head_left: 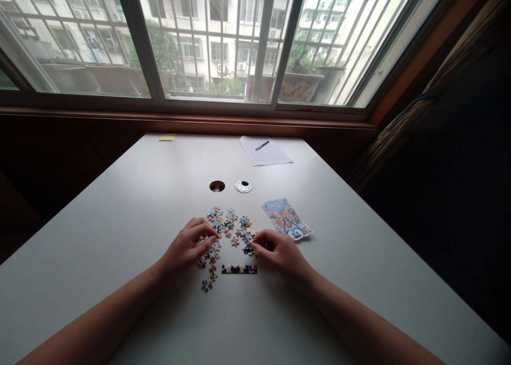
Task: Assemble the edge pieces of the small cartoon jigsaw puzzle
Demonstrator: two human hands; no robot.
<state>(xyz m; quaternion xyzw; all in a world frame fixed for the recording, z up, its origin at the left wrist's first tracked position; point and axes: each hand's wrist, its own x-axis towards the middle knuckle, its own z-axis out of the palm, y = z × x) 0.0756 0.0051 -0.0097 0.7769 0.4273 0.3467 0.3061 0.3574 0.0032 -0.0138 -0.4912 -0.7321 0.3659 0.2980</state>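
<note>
There's the short, dark, straight strip of joined cardboard puzzle pieces (pixel 239 270), flat on the table, its long axis running nine to three o'clock. From your right hand (pixel 281 253) it lies about seven o'clock of the fingertips; from your left hand (pixel 189 242), nearer five. The right looks closer, near the strip's right end.

Your right thumb and forefinger nearly meet beside the small, multicoloured loose puzzle pieces (pixel 244 232); your left fingers curl, thumb close to forefinger. Whether either pinches a piece, you can't tell from here.

Those loose pieces sprawl from ten to one o'clock of the strip, on a smooth white tabletop (pixel 99 237). At one o'clock, a bright, blue-topped printed picture sheet (pixel 285 217); farther up, white paper (pixel 271 156) with a dark slim pen (pixel 262 145). Twelve o'clock: a wide, metal-barred glass window (pixel 211 46) lights everything.
</note>
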